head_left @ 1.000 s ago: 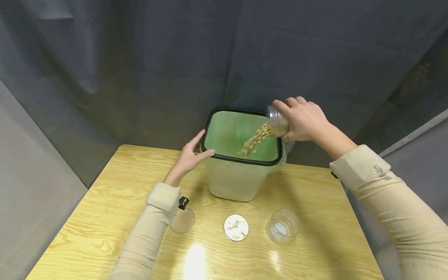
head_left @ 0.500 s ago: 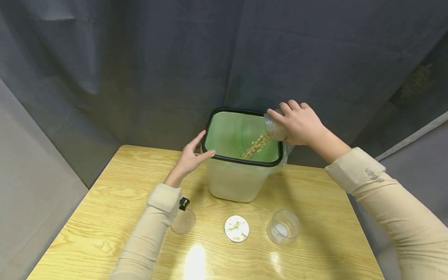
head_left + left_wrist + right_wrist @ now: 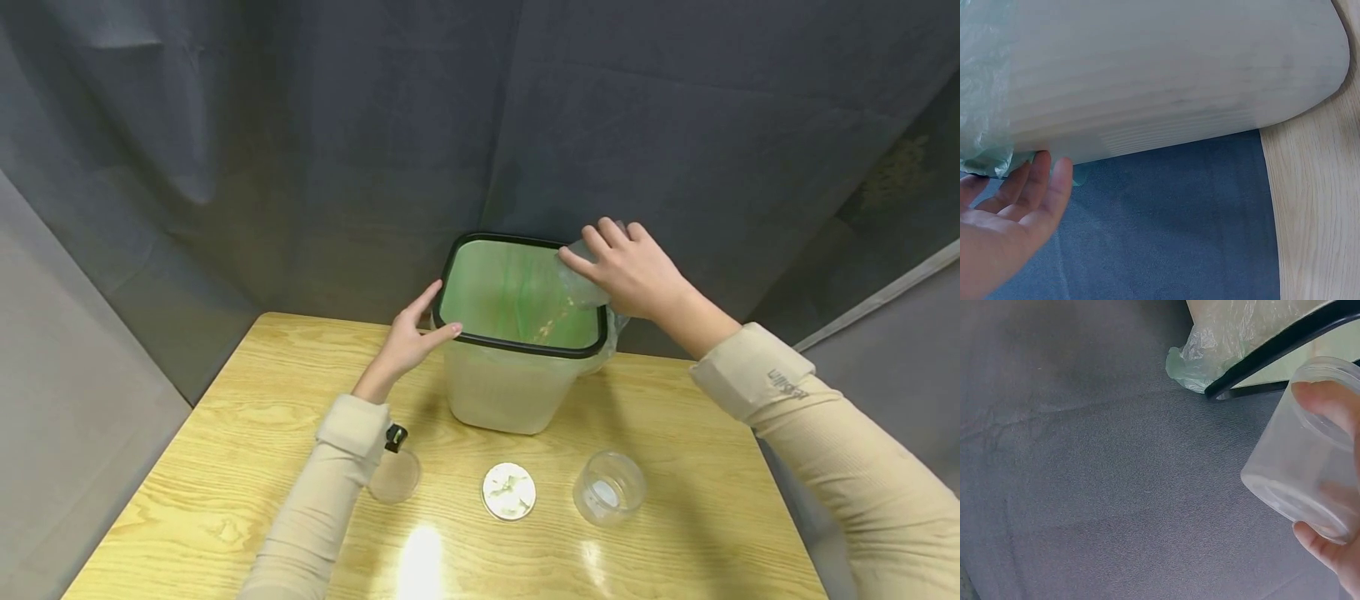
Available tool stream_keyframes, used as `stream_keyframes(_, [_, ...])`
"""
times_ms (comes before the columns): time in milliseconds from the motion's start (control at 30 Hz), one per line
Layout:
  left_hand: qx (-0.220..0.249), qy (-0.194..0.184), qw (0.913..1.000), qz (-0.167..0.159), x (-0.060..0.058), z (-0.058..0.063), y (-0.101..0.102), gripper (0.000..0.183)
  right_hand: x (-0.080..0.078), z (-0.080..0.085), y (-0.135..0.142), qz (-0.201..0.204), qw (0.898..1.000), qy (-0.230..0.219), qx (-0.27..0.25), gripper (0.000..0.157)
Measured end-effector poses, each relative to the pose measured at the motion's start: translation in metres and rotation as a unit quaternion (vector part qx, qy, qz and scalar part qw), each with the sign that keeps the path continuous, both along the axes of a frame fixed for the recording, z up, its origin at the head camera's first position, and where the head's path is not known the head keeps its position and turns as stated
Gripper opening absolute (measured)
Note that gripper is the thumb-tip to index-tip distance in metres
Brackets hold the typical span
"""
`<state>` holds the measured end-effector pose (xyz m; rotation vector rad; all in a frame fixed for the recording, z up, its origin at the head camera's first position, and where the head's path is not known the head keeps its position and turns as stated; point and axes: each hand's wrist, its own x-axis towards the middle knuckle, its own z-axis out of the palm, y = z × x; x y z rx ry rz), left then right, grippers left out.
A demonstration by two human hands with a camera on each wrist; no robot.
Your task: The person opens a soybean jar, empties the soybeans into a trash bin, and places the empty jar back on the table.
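Note:
My right hand (image 3: 630,271) grips a clear plastic jar (image 3: 579,273) tipped over the right side of a bin. In the head view, a few pale beans (image 3: 553,323) fall from its mouth. The right wrist view shows the jar's see-through wall, with no beans visible in it. A black rim (image 3: 517,344) runs round the pale bin (image 3: 502,392), which has a thin green bag (image 3: 487,275) inside. My left hand (image 3: 405,343) rests at the bin's near left corner, thumb on the rim and fingers against the outer side. The bin's bottom is hidden.
On the wooden table (image 3: 262,400) lie a round metallic lid (image 3: 508,492) and a clear disc-shaped lid (image 3: 394,477) beside my left sleeve. A clear open container (image 3: 610,488) stands at the right. Dark cloth (image 3: 360,150) hangs close behind the bin.
My right hand has moved slightly left and tipped the jar further. The thick stream of beans has thinned to a few. My left hand stays at the rim.

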<state>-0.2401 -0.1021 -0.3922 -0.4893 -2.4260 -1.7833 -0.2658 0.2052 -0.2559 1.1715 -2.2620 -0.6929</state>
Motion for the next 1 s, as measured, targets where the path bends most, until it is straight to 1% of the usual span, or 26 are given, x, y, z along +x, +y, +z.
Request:
stream_keyframes(133, [0.0, -0.003, 1.0, 0.001, 0.0, 0.0, -0.001, 0.074, 0.001, 0.0, -0.001, -0.003, 1.0, 0.0, -0.003, 0.079])
stream_keyframes(200, [-0.001, -0.004, 1.0, 0.002, 0.0, 0.0, -0.001, 0.074, 0.002, 0.0, 0.0, -0.011, 1.0, -0.005, -0.016, 0.081])
stream_keyframes(267, [-0.001, -0.004, 1.0, 0.001, 0.0, 0.0, -0.001, 0.073, 0.003, 0.001, 0.0, -0.023, 0.999, -0.018, -0.045, 0.085])
stream_keyframes(333, [0.002, -0.005, 1.0, 0.0, 0.0, 0.001, -0.001, 0.074, 0.003, 0.001, 0.001, -0.037, 0.995, -0.036, -0.087, 0.089])
stream_keyframes(433, [0.002, -0.006, 1.0, 0.004, 0.001, 0.001, -0.001, 0.074, 0.004, 0.002, 0.002, -0.058, 0.985, -0.052, -0.154, 0.092])
stream_keyframes(500, [0.002, -0.006, 1.0, 0.007, 0.001, 0.001, -0.002, 0.075, 0.003, 0.002, 0.002, -0.069, 0.979, -0.051, -0.182, 0.093])
stream_keyframes(533, [0.0, -0.007, 0.9999, 0.009, 0.001, 0.001, -0.002, 0.075, 0.003, 0.001, 0.002, -0.071, 0.98, -0.048, -0.182, 0.094])
stream_keyframes(567, [-0.001, -0.008, 0.9999, 0.01, 0.001, 0.001, -0.002, 0.075, 0.003, 0.0, 0.002, -0.071, 0.982, -0.045, -0.168, 0.094])
stream_keyframes(667, [-0.002, -0.006, 0.9999, 0.011, 0.0, 0.001, -0.002, 0.074, 0.002, -0.006, 0.002, -0.064, 0.992, -0.044, -0.097, 0.095])
stream_keyframes(733, [-0.002, -0.007, 0.9999, 0.01, 0.0, 0.001, -0.002, 0.074, 0.002, -0.009, 0.003, -0.053, 0.996, -0.043, -0.055, 0.094])
stream_keyframes(767, [-0.002, -0.006, 1.0, 0.008, 0.0, 0.001, -0.002, 0.075, 0.002, -0.011, 0.004, -0.049, 0.997, -0.042, -0.048, 0.094])
stream_keyframes(833, [-0.001, -0.006, 1.0, 0.006, -0.001, 0.001, -0.002, 0.075, 0.002, -0.012, 0.005, -0.049, 0.996, -0.035, -0.067, 0.094])
stream_keyframes(967, [0.006, -0.007, 1.0, 0.002, 0.0, 0.001, -0.002, 0.075, 0.003, -0.013, 0.007, -0.051, 0.988, -0.028, -0.143, 0.094])
stream_keyframes(1000, [0.007, -0.011, 0.9999, 0.002, 0.003, 0.006, -0.002, 0.075, 0.003, -0.013, 0.008, -0.054, 0.987, -0.027, -0.151, 0.094])
